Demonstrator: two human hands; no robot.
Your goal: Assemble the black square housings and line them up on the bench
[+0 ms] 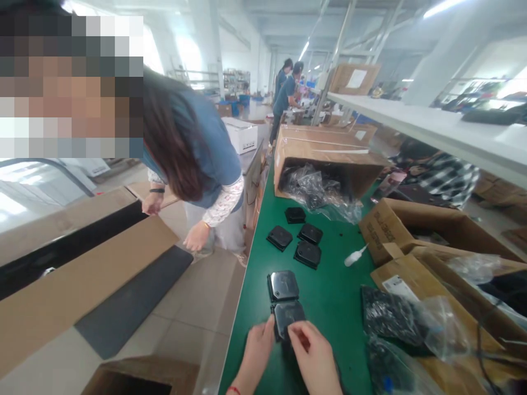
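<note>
"Your left hand (257,351) lies along the left side of the near black case (288,314), thumb at its edge; the other fingers are tucked out of sight, so I can't tell how they grip."

"And your right hand (313,354)?"

"Its thumb and forefinger come close together at the case's right side, over the green table (329,296). I can't tell whether they pinch anything. Your hands partly cover the case's near end; another black case (285,285) sits just beyond."

"What about the containers around you?"

"The brown carton (325,144), opening toward you, holds crumpled clear bags (310,186); its depths are too dark to read. On your right, a plastic bag (391,314) has dark contents I can't identify. The low carton (140,370) on your left is cut off below, its inside dark."
</note>
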